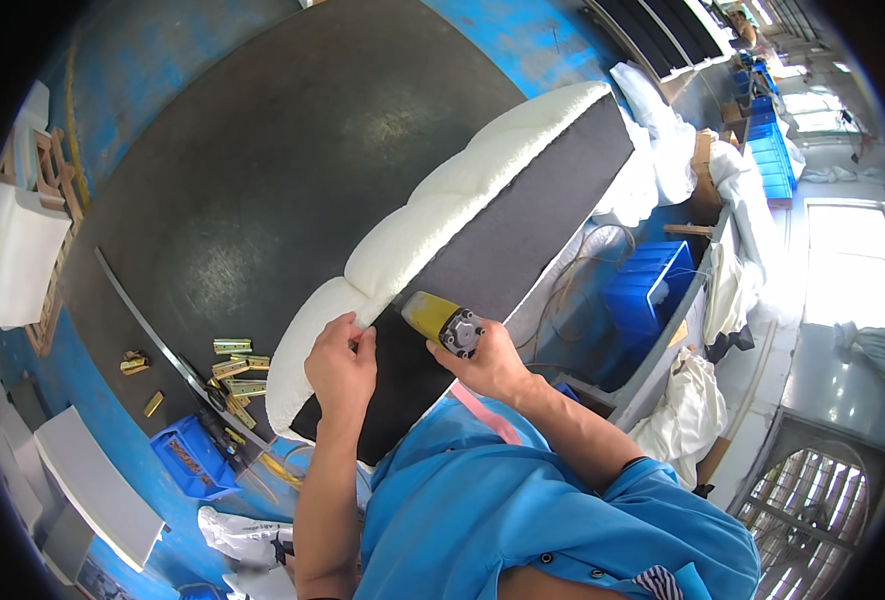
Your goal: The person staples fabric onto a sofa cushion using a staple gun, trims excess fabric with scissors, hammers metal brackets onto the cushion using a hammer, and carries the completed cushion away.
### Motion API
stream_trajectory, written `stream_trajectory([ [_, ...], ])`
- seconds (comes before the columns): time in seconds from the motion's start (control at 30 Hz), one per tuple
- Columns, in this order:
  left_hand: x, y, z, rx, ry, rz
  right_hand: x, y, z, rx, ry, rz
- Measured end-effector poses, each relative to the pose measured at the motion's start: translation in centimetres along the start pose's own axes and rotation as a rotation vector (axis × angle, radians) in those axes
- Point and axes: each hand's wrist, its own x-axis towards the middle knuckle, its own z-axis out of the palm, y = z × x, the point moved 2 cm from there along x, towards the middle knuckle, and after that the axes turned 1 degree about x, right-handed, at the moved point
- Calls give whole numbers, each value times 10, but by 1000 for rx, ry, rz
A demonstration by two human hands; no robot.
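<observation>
A long upholstered cushion point(432, 205) with puffy white fleece-like cover lies slantwise across the dark table, its flat black backing point(522, 215) facing me. My right hand point(492, 368) grips a staple gun point(434, 315) with a yellow body and a grey metal cap. Its nose sits close to the seam between the white cover and the black backing; whether it touches is hidden. Just left of it, my left hand point(342, 368) is closed, thumb and fingers pinching the white cover's edge near that seam.
The dark tabletop point(262, 170) holds several staple packs point(237, 370) and a curved metal strip point(132, 290) at left. A blue bin point(192, 458) sits beyond its near-left edge. At right stand a blue crate point(647, 285), a loose hose point(562, 300) and white bundles point(662, 150).
</observation>
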Motion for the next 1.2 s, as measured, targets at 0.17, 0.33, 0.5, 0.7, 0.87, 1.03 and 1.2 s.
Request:
stream_trajectory([
  [0.17,2,6,-2,18,-17,-26,-4,4,5,20,-9,-18],
  [0.33,3,5,-3,38,-10,2,-7,-1,11,-79,77,-153],
  [0.5,0,0,0,34,5,32,-18,-1,-2,0,-8,-65],
  [0.7,-26,-15,-16,103,104,195,-25,8,-19,-44,-63,103],
  [0.87,-27,-32,-20,-75,73,39,-22,13,-20,-47,-96,28],
  [1.03,-21,-35,-19,-126,94,-14,-13,20,-11,47,-56,-149],
  [1.2,-16,-39,-23,-135,82,-4,-16,4,-6,73,-106,-84],
])
